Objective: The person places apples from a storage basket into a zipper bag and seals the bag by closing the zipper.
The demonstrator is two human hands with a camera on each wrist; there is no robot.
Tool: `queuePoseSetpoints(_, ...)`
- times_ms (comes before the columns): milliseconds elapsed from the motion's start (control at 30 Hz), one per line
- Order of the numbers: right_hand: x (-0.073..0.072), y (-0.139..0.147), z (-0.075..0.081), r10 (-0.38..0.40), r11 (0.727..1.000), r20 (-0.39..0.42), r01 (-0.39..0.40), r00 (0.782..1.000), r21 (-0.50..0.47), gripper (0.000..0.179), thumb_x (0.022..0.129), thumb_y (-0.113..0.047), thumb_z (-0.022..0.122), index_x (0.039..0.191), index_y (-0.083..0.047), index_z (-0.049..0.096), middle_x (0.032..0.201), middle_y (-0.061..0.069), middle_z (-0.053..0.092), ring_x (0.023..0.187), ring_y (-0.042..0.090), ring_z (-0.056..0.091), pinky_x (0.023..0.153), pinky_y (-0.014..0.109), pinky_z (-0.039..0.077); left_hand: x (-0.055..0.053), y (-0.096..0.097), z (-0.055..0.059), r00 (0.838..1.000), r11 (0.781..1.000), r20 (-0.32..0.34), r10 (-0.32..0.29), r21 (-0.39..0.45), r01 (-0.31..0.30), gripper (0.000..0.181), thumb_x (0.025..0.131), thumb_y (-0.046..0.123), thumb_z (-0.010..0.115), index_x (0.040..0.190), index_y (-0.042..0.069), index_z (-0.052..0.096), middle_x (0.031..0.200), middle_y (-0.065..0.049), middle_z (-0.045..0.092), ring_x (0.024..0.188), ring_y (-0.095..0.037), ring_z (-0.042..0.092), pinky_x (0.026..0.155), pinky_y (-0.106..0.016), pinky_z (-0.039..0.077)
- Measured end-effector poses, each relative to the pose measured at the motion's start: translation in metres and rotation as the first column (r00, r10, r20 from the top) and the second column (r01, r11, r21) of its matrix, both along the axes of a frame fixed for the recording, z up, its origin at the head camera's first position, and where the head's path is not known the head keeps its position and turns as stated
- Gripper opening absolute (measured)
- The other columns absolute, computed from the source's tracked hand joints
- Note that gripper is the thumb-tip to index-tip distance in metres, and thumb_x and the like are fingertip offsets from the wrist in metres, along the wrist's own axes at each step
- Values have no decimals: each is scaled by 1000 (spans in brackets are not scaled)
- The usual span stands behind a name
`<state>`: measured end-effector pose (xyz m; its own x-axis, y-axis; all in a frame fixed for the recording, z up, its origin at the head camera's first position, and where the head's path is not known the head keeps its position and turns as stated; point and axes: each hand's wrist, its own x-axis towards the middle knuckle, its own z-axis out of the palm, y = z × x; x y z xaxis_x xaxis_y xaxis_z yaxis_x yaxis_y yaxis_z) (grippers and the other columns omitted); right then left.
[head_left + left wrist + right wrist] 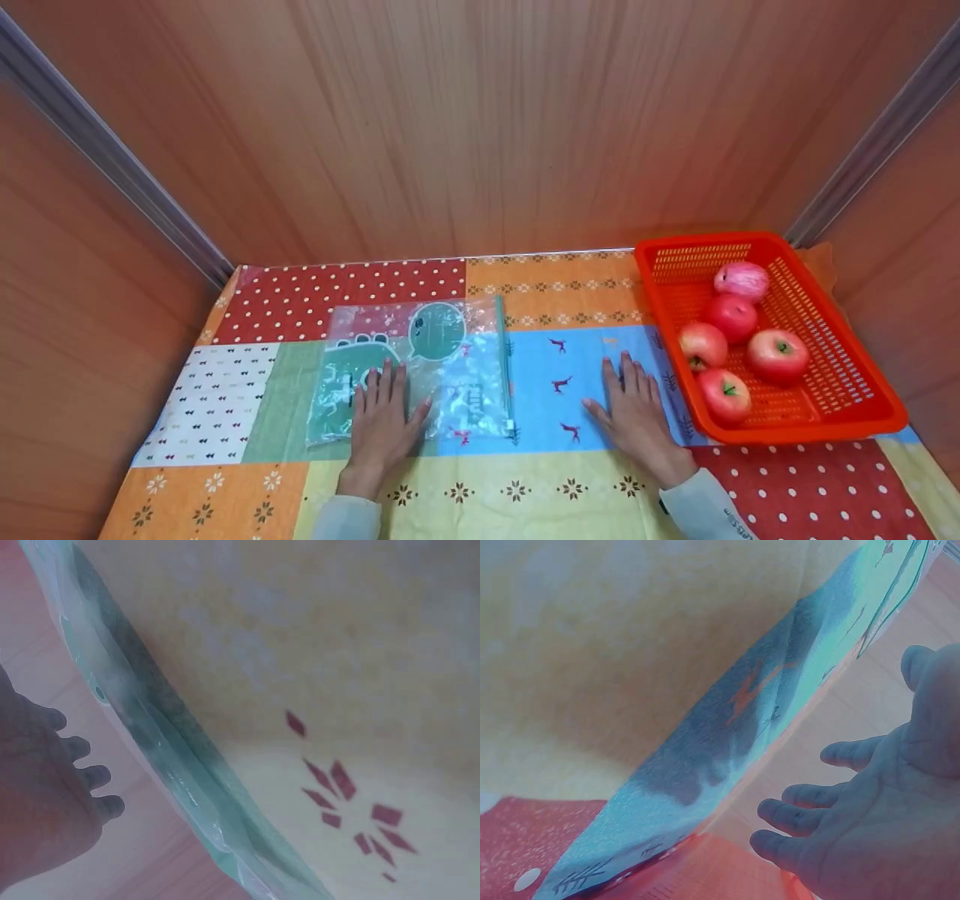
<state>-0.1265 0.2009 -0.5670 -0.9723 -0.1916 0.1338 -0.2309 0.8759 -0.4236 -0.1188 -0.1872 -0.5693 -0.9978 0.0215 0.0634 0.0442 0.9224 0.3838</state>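
A clear plastic zip bag (457, 390) printed with a green cartoon dinosaur lies flat on the patchwork cloth, its green zip strip along the right side. Over the bag's lower middle is my left hand (385, 420), palm down with fingers straight. My right hand (637, 416) is spread above the blue patch, between the bag and a red plastic basket (817, 433). Both hands hold nothing. In the right wrist view the right hand (862, 787) shows its palm and extended fingers. Several red apples (778, 356) sit in the basket.
A patchwork tablecloth (517, 491) covers the table. Wood-grain panels (480, 127) rise at the back and on both sides, joined by metal corner strips. The basket stands close to the right panel.
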Motion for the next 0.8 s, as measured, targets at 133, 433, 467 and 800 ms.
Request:
queuePoseSetpoints(133, -1, -3, 0, 9, 1000, -5, -9, 1000, 1, 72, 102, -31, 69, 155, 9, 41, 162, 39, 30, 146, 59, 32, 119, 74, 24, -1, 5, -1, 1000, 1000, -16, -8, -3, 8, 80, 104, 49, 57, 162, 0, 35, 171, -24, 28, 158, -49, 20, 127, -66, 13)
queuePoseSetpoints(433, -3, -9, 1, 14, 1000, 0, -14, 1000, -6, 73, 102, -31, 69, 155, 9, 41, 163, 39, 28, 147, 59, 31, 120, 74, 23, -5, 11, -4, 999, 1000, -20, -25, -11, 24, 81, 104, 50, 57, 164, 1, 32, 172, -23, 25, 159, -48, 18, 128, -65, 11)
queuePoseSetpoints(467, -3, -10, 1, 14, 1000, -2, -14, 1000, -8, 73, 102, -31, 69, 155, 9, 41, 163, 39, 28, 147, 59, 31, 120, 75, 23, -5, 12, -4, 999, 1000, -24, -26, -8, 26, 81, 104, 50, 57, 164, 1, 33, 172, -23, 25, 159, -48, 18, 128, -66, 11)
queuePoseSetpoints(800, -5, -21, 2, 12, 1000, 21, -12, 1000, -20, 73, 102, -32, 69, 157, 8, 40, 164, 38, 28, 148, 58, 30, 121, 73, 21, -5, 24, 0, 998, 999, -31, -47, 15, 47, 80, 104, 50, 58, 163, 1, 35, 171, -23, 27, 158, -49, 20, 127, -66, 14)
